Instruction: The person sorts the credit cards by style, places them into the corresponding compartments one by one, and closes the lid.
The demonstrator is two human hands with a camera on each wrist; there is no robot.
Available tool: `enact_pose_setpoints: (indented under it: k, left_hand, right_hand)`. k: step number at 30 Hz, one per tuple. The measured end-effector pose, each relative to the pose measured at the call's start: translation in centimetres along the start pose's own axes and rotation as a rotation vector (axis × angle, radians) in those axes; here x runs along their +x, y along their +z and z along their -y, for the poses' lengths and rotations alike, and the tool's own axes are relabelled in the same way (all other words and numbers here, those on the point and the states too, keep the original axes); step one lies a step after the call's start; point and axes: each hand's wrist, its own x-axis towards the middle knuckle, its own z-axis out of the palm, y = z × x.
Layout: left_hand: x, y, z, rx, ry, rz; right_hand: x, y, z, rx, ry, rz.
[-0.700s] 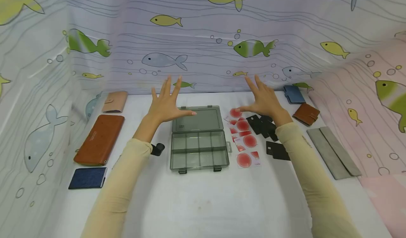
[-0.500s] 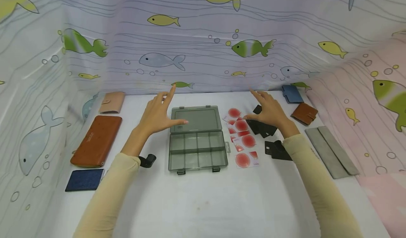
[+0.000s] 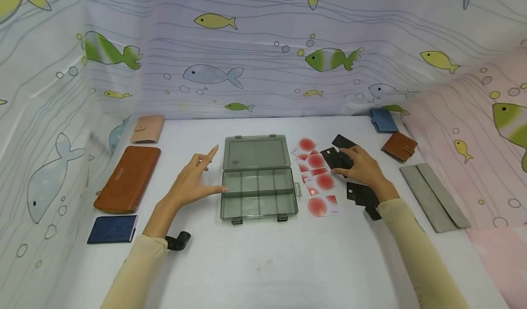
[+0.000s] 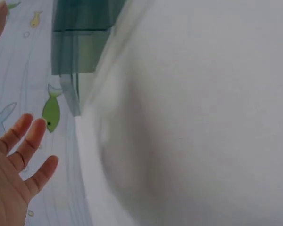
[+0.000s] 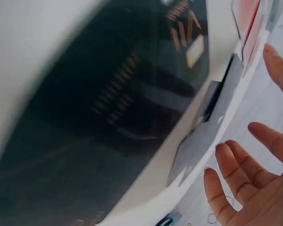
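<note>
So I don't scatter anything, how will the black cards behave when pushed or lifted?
The black cards look thin and flat, so probably light but awkward to pinch. Some overlap and look smooth, so a push may slide them apart.

The black cards (image 3: 335, 157), printed with pale gold-coloured marks, lay flat in a loose, partly overlapping group, just under the fingers of the right hand (image 3: 364, 168). More of them lay nearer to the person. The translucent grey box (image 3: 267, 179), divided in eight compartments, lay with its lid open backwards, just beside the left hand (image 3: 187, 183).
</note>
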Motion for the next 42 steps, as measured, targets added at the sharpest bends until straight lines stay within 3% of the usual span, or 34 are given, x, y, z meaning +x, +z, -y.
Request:
enact_pose_setpoints:
  k: [13,29,34,42]
  left_hand:
    - [-2.2,2.7,1.4,-0.105,-0.046,0.108]
    - [-3.2,4.2,2.5,-0.152,0.012,0.062]
    - [-3.2,4.1,2.5,-0.161,0.022,0.043]
    - [-3.0,4.1,2.4,-0.170,0.015,0.055]
  right_hand:
    - [-0.8,0.9,-0.6,-0.017,0.105,0.007]
    - [-0.2,1.5,0.0,-0.046,0.105,0.008]
    - [0.7,0.4,1.0,-0.122,0.138,0.071]
    - [2.5,-1.1,2.4,-0.231,0.184,0.243]
